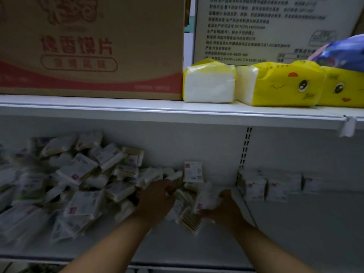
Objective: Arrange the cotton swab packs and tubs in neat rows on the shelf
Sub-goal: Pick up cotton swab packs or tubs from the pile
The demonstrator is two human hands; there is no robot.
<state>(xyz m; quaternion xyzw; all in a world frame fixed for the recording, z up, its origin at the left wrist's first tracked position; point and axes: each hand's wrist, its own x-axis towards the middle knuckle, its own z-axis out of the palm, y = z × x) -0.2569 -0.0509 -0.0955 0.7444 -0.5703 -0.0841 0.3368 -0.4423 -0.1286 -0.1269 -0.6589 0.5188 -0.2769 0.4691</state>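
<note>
A loose heap of cotton swab packs [78,182] covers the left and middle of the lower white shelf [177,251]. One pack [193,172] stands upright against the back wall. My left hand [157,198] reaches into the heap's right edge and its fingers curl round a swab pack [175,179]. My right hand [224,207] grips a white pack [205,198] just left of the shelf divider. More packs [189,219] lie between and below both hands. A short row of upright packs [264,189] stands in the right bay. The picture is blurred.
The upper shelf [137,110] carries a large cardboard box [90,46], a printed carton [275,28] and yellow tissue packs [279,85]. A blue wrapped pack [342,52] lies on top of them. A slotted upright [245,148] divides the two bays.
</note>
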